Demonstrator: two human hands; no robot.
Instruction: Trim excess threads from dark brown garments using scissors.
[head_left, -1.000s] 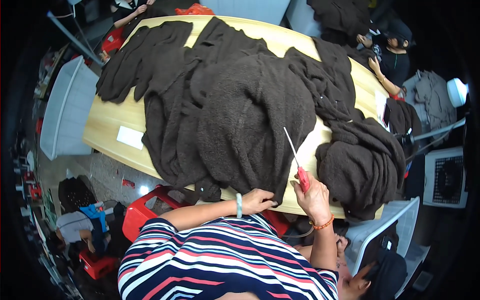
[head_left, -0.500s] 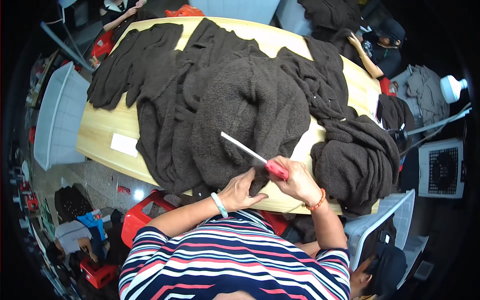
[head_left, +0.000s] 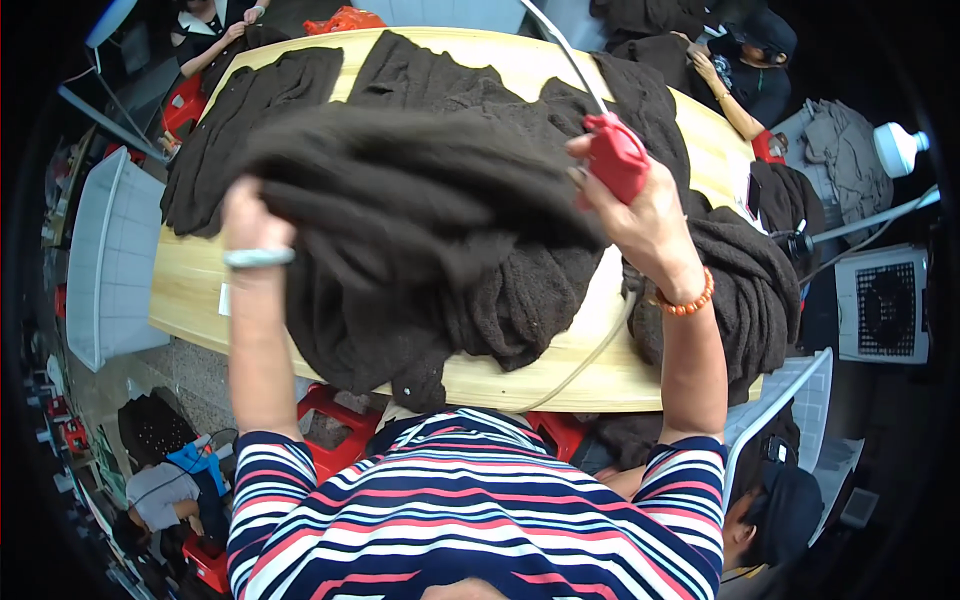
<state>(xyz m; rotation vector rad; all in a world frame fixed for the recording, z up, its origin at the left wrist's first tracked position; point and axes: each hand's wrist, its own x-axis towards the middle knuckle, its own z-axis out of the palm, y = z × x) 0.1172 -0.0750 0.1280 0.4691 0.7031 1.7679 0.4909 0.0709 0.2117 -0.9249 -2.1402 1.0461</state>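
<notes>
Dark-brown garment, bunched, blurred

The left forearm runs almost straight up from its sleeve, elbow low at the person's side, and ends in a left hand raised at about chest width to the left, too blurred for its finger pose to be made out. The right forearm rises nearly as steeply, bending inward at the wrist so that the right hand angles up and to the left, its fingers curled in a grip. Both arms reach forward, well apart, roughly level with each other.
</notes>
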